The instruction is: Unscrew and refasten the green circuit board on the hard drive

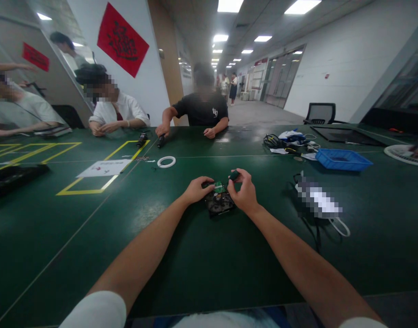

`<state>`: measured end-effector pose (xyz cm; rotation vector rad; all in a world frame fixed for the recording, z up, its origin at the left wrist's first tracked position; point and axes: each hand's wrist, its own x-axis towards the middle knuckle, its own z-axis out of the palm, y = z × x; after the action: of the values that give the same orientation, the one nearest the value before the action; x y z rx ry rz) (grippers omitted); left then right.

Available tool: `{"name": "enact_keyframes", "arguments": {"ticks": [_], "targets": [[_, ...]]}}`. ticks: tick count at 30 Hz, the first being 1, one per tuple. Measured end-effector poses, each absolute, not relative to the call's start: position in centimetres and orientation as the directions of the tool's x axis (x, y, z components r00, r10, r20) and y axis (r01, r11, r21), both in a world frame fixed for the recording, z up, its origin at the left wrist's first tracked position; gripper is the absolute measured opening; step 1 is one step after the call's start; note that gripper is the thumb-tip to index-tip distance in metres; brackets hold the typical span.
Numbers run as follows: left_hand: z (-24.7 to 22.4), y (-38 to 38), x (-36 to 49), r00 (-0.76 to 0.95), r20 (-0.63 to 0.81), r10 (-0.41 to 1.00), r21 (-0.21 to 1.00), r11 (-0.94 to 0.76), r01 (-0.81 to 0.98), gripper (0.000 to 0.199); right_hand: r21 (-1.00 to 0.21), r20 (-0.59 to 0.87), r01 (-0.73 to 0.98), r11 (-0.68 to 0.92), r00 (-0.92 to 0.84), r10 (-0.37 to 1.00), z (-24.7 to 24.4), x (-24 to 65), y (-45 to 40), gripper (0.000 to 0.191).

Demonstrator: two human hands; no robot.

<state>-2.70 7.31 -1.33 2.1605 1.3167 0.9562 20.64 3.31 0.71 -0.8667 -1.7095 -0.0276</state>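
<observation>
A black electronic device (220, 206) lies on the green table with its inside exposed. On its far part sits a small green circuit board (219, 186). My left hand (198, 190) is closed on the device's left edge, its thumb by the board and the other fingers partly hidden behind. Between the thumb and fingers of my right hand (245, 193) is a screwdriver with a stubby dark green handle (234, 175), held over the device's right far corner. Its tip is too small to make out.
A blue tray (344, 159) stands at the right, near a cable bundle (272, 140). Nearer lies a blurred-out item with a white loop (340, 227). A white ring (166, 161) and a paper sheet (104, 168) are at the left. Several people sit across the table (154, 273).
</observation>
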Motion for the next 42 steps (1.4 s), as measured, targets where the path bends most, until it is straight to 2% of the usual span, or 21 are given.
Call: {"name": "enact_keyframes", "arguments": {"ticks": [4, 9, 16, 20, 24, 30, 37, 42], "targets": [[-1.41, 7.34, -2.84, 0.317, 0.343, 0.884, 0.666, -0.467, 0.582, 0.035, -0.399, 0.853, 0.577, 0.713, -0.05, 0.519, 0.75, 20.56, 3.29, 0.053], [-1.43, 7.32, -2.86, 0.322, 0.353, 0.879, 0.671, -0.477, 0.568, 0.035, -0.367, 0.852, 0.562, 0.741, -0.117, 0.511, 1.19, 20.51, 2.86, 0.05], [-1.25, 7.26, -2.81, 0.32, 0.346, 0.882, 0.66, -0.471, 0.585, 0.034, -0.422, 0.851, 0.528, 0.737, -0.052, 0.523, 0.74, 20.36, 3.06, 0.051], [-1.3, 7.27, -2.82, 0.321, 0.351, 0.879, 0.661, -0.476, 0.58, 0.034, -0.396, 0.865, 0.565, 0.724, -0.035, 0.501, 0.78, 20.27, 3.02, 0.049], [-1.43, 7.37, -2.79, 0.32, 0.353, 0.879, 0.661, -0.477, 0.579, 0.035, -0.374, 0.864, 0.545, 0.75, -0.088, 0.495, 1.05, 20.43, 2.91, 0.047], [-1.65, 7.5, -2.84, 0.323, 0.359, 0.876, 0.652, -0.483, 0.585, 0.035, -0.416, 0.861, 0.467, 0.781, -0.074, 0.503, 0.81, 20.39, 3.1, 0.05], [-1.73, 7.39, -2.92, 0.327, 0.377, 0.866, 0.652, -0.5, 0.571, 0.035, -0.372, 0.881, 0.543, 0.753, -0.05, 0.471, 0.88, 20.39, 3.1, 0.049], [-1.71, 7.41, -2.87, 0.324, 0.38, 0.867, 0.654, -0.499, 0.568, 0.034, -0.367, 0.876, 0.525, 0.768, -0.085, 0.476, 0.84, 20.64, 3.15, 0.048]]}}
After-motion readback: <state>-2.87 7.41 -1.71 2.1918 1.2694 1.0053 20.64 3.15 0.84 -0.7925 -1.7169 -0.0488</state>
